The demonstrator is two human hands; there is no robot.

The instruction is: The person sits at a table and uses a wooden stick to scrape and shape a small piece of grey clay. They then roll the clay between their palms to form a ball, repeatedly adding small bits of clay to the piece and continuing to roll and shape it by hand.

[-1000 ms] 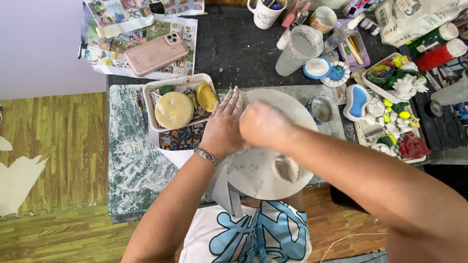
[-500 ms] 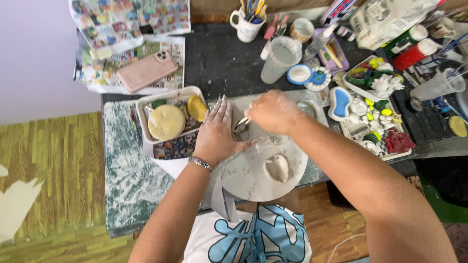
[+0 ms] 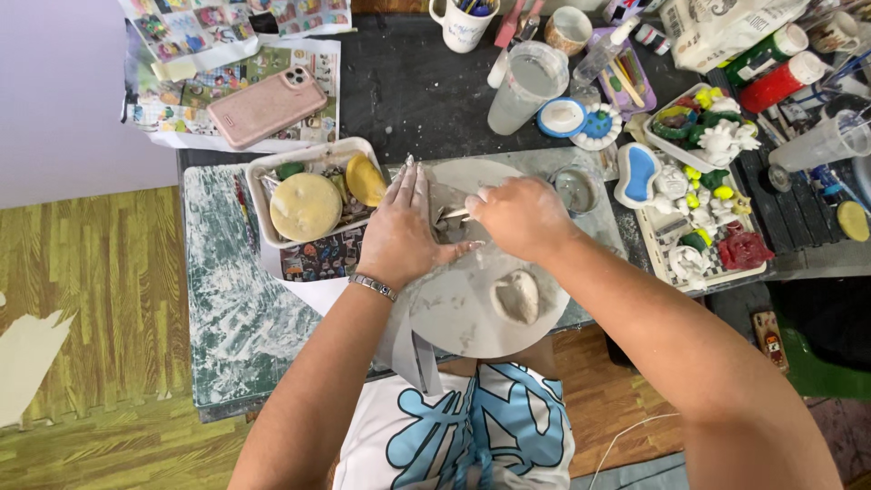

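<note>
A white tray (image 3: 263, 177) sits on the bench (image 3: 227, 308). In it are a round yellow sponge (image 3: 306, 206), a smaller yellow piece (image 3: 366, 179) and a little green thing. Another tray (image 3: 651, 227) on the far side holds many small painted figures in white, yellow, green and red. A white mug (image 3: 458, 27) at the top holds brushes. A clear plastic cup (image 3: 526, 86) stands near it, with cloudy water inside. A small purple tray (image 3: 621, 77) holds thin sticks. A pink phone (image 3: 266, 106) lies on paper sheets.

In the middle is a round grey board (image 3: 472, 308). A lump of grey clay (image 3: 517, 297) rests on it, close to the person's body.

The left hand (image 3: 399, 231) lies flat on the board with fingers spread out straight, holding nothing. A silver bracelet (image 3: 374, 288) is on that wrist. The right hand (image 3: 519, 218) is closed into a tight grip around a thin tool (image 3: 454, 216). The tool's tip pokes out just beside the left hand. Both hands are dusty with clay.
</note>
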